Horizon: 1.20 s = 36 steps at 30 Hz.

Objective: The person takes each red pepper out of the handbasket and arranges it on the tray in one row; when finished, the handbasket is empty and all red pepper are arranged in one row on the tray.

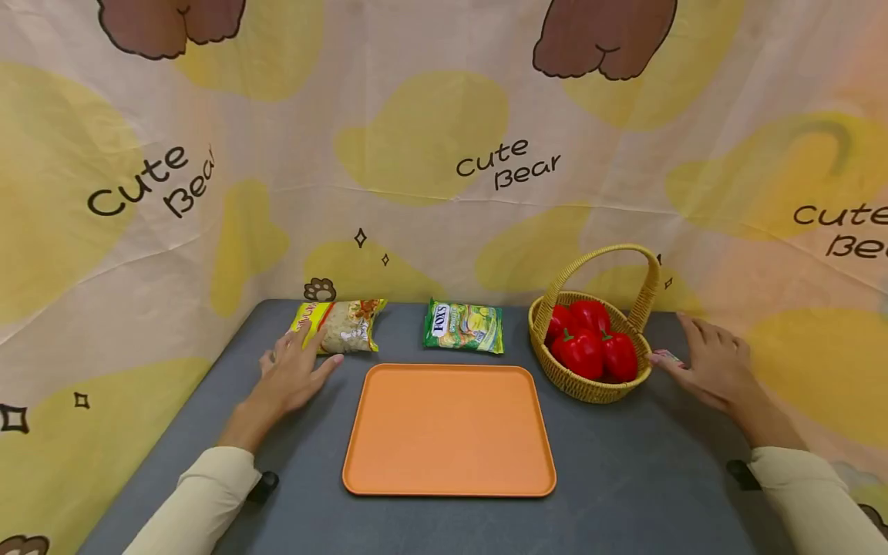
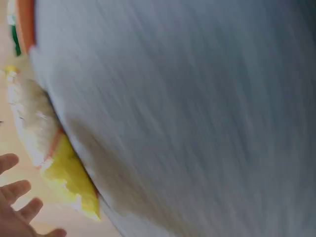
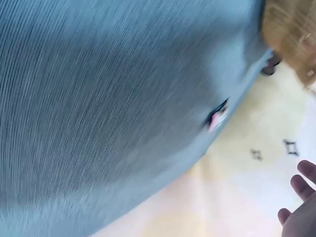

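Left grip (image 1: 290, 375) hovers by the yellow bag (image 1: 344, 327), right grip (image 1: 718, 366) by a packet (image 1: 667, 355).

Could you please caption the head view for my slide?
Left hand by a yellow packet, right hand beside a basket of peppers, orange tray between.

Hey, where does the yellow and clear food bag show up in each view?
Head: the food bag is left of centre, partly hidden by the left hand.
Left wrist: left side, yellow end lowest.
Right wrist: not in it.
Shared landmark: the gray table, in all three.
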### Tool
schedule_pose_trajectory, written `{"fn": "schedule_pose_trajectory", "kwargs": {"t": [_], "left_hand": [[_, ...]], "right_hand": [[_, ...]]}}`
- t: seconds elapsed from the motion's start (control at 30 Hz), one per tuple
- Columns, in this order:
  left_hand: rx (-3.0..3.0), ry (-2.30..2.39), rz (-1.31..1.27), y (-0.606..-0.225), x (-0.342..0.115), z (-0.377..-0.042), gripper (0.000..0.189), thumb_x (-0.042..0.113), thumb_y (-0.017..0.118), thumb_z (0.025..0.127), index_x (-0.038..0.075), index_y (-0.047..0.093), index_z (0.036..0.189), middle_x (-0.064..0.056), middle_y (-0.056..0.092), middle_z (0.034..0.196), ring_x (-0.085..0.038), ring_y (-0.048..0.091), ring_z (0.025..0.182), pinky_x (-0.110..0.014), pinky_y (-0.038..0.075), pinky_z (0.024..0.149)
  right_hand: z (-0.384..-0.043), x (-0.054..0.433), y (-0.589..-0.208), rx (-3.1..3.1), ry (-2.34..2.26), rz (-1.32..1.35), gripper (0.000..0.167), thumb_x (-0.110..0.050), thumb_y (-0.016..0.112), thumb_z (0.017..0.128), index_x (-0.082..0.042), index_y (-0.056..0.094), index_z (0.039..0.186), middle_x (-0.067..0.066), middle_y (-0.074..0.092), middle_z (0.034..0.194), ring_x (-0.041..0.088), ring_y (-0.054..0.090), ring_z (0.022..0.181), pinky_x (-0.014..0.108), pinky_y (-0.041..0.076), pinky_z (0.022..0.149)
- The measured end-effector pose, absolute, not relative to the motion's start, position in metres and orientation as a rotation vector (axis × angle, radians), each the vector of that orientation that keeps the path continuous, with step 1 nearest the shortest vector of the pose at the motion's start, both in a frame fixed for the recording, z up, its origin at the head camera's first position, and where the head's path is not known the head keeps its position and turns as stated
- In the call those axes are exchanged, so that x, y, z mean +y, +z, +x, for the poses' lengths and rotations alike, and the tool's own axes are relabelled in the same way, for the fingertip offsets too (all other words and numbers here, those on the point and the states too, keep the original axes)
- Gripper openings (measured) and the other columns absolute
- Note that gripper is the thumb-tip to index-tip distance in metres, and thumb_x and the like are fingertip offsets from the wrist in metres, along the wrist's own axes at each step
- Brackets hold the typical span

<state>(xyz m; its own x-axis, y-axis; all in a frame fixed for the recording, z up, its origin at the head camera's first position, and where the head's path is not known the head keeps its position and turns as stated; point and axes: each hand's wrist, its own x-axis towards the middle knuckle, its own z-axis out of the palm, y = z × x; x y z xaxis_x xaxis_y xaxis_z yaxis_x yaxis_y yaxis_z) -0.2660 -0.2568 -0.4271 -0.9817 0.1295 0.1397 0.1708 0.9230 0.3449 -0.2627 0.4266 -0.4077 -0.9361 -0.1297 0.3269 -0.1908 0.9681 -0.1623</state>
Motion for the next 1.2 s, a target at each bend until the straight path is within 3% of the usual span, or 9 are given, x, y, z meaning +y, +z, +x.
{"fn": "schedule_pose_trajectory", "kwargs": {"t": [0.2, 0.47, 0.87, 1.0, 1.1, 1.2], "left_hand": [[-2.886, -0.805, -0.288, -0.416, -0.231, -0.253, 0.06, 0.029, 0.06, 0.107, -0.002, 0.046, 0.156, -0.032, 0.042, 0.157, -0.055, 0.038, 0.146, -0.076, 0.033, 0.116], [-2.962, -1.016, -0.287, -0.416, -0.213, -0.236, 0.058, 0.031, 0.065, 0.105, -0.001, 0.053, 0.152, -0.027, 0.059, 0.146, -0.045, 0.064, 0.126, -0.064, 0.053, 0.105], [-3.027, -1.148, -0.302, -0.424, -0.198, -0.235, 0.058, 0.032, 0.064, 0.106, -0.009, 0.056, 0.146, -0.028, 0.067, 0.136, -0.043, 0.063, 0.129, -0.06, 0.052, 0.108], [-3.043, -1.207, -0.293, -0.426, -0.196, -0.237, 0.05, 0.031, 0.064, 0.106, -0.006, 0.062, 0.14, -0.021, 0.071, 0.123, -0.031, 0.072, 0.105, -0.048, 0.061, 0.092], [-3.045, -1.313, -0.274, -0.428, -0.196, -0.237, 0.048, 0.03, 0.065, 0.106, -0.004, 0.063, 0.139, -0.016, 0.071, 0.116, -0.02, 0.071, 0.089, -0.038, 0.063, 0.076], [-3.049, -1.392, -0.229, -0.428, -0.194, -0.237, 0.055, 0.03, 0.065, 0.106, -0.006, 0.056, 0.146, -0.017, 0.069, 0.122, -0.019, 0.071, 0.09, -0.037, 0.065, 0.071]], "right_hand": [[-0.251, 0.393, -0.4, -2.709, 0.337, 0.291, 0.093, -0.057, 0.069, 0.096, 0.0, 0.034, 0.161, 0.039, 0.043, 0.15, 0.063, 0.035, 0.132, 0.079, 0.025, 0.102], [-0.245, 0.344, -0.397, -2.633, 0.462, 0.34, 0.09, -0.055, 0.073, 0.093, -0.001, 0.041, 0.157, 0.036, 0.049, 0.146, 0.057, 0.039, 0.131, 0.08, 0.022, 0.103], [-0.25, 0.303, -0.405, -2.667, 0.601, 0.299, 0.092, -0.057, 0.073, 0.09, 0.0, 0.043, 0.157, 0.034, 0.047, 0.151, 0.057, 0.034, 0.137, 0.081, 0.017, 0.107], [-0.253, 0.296, -0.407, -2.672, 0.623, 0.281, 0.089, -0.057, 0.073, 0.091, 0.0, 0.046, 0.155, 0.034, 0.049, 0.146, 0.056, 0.035, 0.136, 0.081, 0.017, 0.107], [-0.255, 0.293, -0.409, -2.668, 0.647, 0.273, 0.088, -0.056, 0.074, 0.09, 0.0, 0.049, 0.153, 0.034, 0.051, 0.142, 0.056, 0.035, 0.135, 0.083, 0.013, 0.108], [-0.255, 0.291, -0.41, -2.667, 0.659, 0.264, 0.087, -0.056, 0.074, 0.09, -0.001, 0.05, 0.153, 0.034, 0.051, 0.141, 0.055, 0.035, 0.135, 0.086, 0.009, 0.108]]}}
